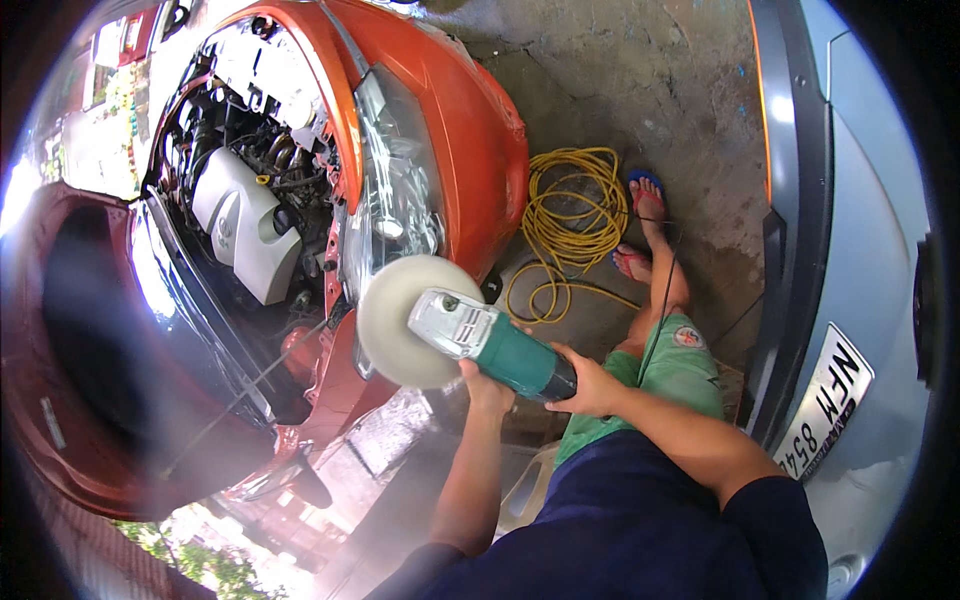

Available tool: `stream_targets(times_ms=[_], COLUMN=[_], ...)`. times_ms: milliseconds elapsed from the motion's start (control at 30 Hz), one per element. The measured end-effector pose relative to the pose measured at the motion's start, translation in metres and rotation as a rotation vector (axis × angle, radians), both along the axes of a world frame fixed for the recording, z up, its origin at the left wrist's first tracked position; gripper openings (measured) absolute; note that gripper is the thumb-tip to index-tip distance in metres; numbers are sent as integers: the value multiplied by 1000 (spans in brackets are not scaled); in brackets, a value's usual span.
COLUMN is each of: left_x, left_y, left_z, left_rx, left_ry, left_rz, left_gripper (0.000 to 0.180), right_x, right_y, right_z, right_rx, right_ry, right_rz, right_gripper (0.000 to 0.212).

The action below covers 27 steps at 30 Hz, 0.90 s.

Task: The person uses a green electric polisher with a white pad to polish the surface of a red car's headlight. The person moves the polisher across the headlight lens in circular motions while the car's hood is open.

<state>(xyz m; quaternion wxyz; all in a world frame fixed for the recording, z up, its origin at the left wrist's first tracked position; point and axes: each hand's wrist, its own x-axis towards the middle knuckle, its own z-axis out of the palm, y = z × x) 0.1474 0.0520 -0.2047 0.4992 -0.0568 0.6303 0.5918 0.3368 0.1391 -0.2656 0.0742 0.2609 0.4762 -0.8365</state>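
Observation:
A green electric polisher with a grey metal head is held in both of my hands. My left hand is closed round the underside of its body, close to the head. Around the dark rear end of the tool, my right hand is wrapped. Its round whitish pad overlaps the lower end of the clear headlight of an orange-red car; I cannot tell whether they touch. Shiny, wrinkled-looking streaks cover part of the lens. A dark cord runs beside my right forearm.
The car's hood stands open at the left, baring the engine cover. A coiled yellow hose or cable lies on the concrete floor near my sandalled feet. A light blue-grey vehicle stands close on my right.

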Motion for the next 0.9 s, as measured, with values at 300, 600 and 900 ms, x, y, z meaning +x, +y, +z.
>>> stream_targets(times_ms=[300,600,900], left_x=[-44,-107,-92], left_y=[88,166,132], left_z=[-37,-40,-35], left_rx=[-108,-185,-261], left_ry=[57,57,52], left_rz=[-137,-158,-132], left_gripper=[112,92,96], right_x=[-41,-106,-86], right_y=[54,88,60], right_z=[-38,-39,-33], right_rx=[-121,-349,-288], right_ry=[-34,15,-29], right_rz=[-107,-303,-269], right_gripper=[113,75,86])
